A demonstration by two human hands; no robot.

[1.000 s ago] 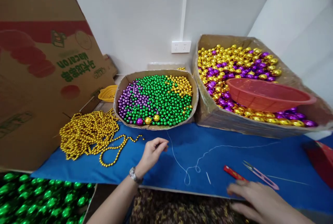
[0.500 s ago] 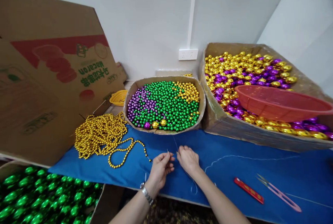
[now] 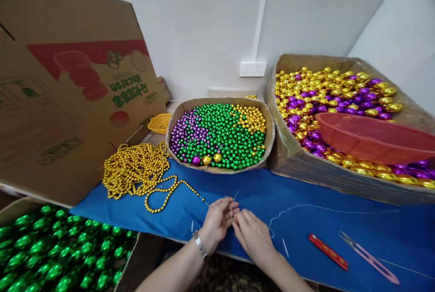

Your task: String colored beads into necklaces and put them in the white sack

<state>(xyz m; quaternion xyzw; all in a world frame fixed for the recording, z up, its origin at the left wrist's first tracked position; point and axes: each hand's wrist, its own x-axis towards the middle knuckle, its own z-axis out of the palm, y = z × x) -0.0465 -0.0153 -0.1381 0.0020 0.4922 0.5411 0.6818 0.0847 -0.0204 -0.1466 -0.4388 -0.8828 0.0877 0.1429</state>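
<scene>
My left hand (image 3: 217,223) and my right hand (image 3: 251,234) meet over the near part of the blue cloth (image 3: 258,192), fingers pinched together on a thin white thread (image 3: 306,208) that trails off to the right. A short thread end or needle sticks up between the fingertips. A watch is on my left wrist. Just left of my hands lies a pile of strung gold beads (image 3: 139,172), one strand reaching toward my left hand. Beyond my hands stands a low cardboard tray (image 3: 268,147) of small green, purple and gold beads.
A big cardboard box (image 3: 306,165) of larger gold and purple beads holds a red plastic basin (image 3: 374,138) at right. A red cutter (image 3: 328,251) and pink thread snips (image 3: 369,256) lie on the cloth. A box of green beads (image 3: 50,251) sits lower left; a large flattened carton (image 3: 68,97) leans left.
My right hand came from the lower right edge over to my left hand. Both hands have drawn closer together and nearer to me, now pinching the thread. The view has shifted rightward.
</scene>
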